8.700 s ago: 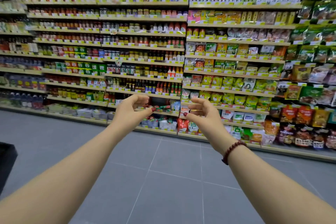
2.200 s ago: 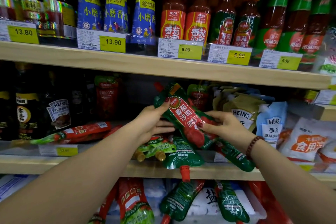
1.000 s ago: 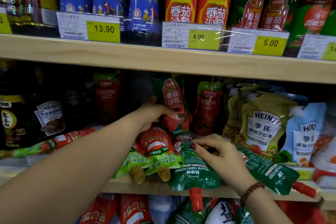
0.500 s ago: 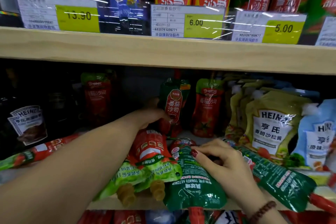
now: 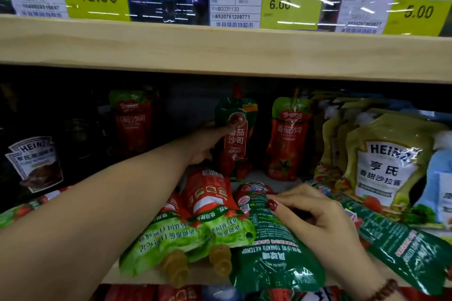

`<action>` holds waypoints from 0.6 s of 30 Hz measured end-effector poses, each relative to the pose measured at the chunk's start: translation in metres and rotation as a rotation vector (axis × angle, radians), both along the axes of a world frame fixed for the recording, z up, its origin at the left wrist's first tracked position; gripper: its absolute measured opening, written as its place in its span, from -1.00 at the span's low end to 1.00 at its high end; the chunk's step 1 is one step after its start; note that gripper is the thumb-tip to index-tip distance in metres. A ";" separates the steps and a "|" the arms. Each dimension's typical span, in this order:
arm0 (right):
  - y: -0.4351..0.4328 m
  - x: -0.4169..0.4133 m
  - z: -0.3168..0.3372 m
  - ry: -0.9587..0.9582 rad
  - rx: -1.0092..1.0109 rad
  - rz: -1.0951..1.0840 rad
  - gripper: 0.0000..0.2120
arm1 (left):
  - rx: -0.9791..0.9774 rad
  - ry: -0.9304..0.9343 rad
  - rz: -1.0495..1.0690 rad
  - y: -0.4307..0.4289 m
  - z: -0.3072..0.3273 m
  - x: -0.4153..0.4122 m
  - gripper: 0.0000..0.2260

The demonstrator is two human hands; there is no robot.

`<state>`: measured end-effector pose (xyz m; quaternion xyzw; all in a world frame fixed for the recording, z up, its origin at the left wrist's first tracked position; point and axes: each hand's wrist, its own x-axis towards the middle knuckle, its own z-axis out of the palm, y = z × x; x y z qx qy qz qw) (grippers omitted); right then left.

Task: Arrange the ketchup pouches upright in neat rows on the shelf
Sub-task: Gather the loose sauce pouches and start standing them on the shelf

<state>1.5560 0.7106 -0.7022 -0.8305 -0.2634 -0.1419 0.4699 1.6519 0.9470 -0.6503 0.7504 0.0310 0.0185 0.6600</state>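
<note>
Our left hand (image 5: pixel 208 142) gripped an upright pouch (image 5: pixel 236 134) at the back of the shelf (image 5: pixel 151 273), beside another standing pouch (image 5: pixel 287 139). Our right hand (image 5: pixel 315 225) pinched a flat green pouch (image 5: pixel 274 247) at the shelf front, next to two more lying pouches (image 5: pixel 195 222).

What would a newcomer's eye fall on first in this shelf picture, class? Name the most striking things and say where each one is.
First, the two bare arms reaching in: the left hand steadies an upright ketchup pouch at the back of the shelf, while the right hand rests on a dark green pouch lying flat at the front edge. Above, yellow price tags line the upper shelf.
</note>
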 end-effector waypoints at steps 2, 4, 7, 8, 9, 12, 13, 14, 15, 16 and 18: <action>0.000 0.000 0.000 0.000 -0.002 0.004 -0.73 | -0.021 -0.022 0.019 0.000 0.001 0.006 -0.85; 0.001 0.000 -0.001 -0.001 -0.001 0.006 -0.73 | -0.043 -0.044 0.036 -0.001 0.000 0.011 -0.87; 0.002 -0.001 -0.001 -0.012 0.000 -0.005 -0.73 | -0.069 -0.076 0.035 -0.003 -0.002 0.017 -0.87; 0.002 -0.001 -0.001 -0.015 -0.008 -0.008 -0.73 | -0.078 -0.089 0.022 -0.004 -0.002 0.018 -0.86; 0.003 -0.001 -0.001 -0.016 -0.018 -0.011 -0.73 | -0.082 -0.097 0.013 -0.005 -0.003 0.018 -0.83; 0.003 0.001 -0.002 -0.022 -0.022 -0.027 -0.75 | -0.057 -0.096 0.027 -0.007 -0.005 0.019 -0.68; 0.003 0.001 -0.002 -0.026 -0.015 -0.025 -0.75 | -0.045 -0.092 0.033 -0.008 -0.005 0.018 -0.64; 0.004 0.001 -0.003 -0.026 -0.013 -0.021 -0.76 | -0.032 -0.086 0.042 -0.008 -0.004 0.017 -0.62; 0.004 0.001 -0.003 -0.023 -0.014 -0.017 -0.75 | -0.015 -0.076 0.049 -0.008 -0.003 0.015 -0.61; 0.003 0.001 -0.003 -0.019 -0.015 -0.013 -0.75 | 0.004 -0.069 0.051 -0.008 -0.002 0.014 -0.60; 0.003 0.000 -0.003 -0.012 -0.017 -0.011 -0.73 | 0.043 -0.061 0.057 -0.009 -0.001 0.011 -0.58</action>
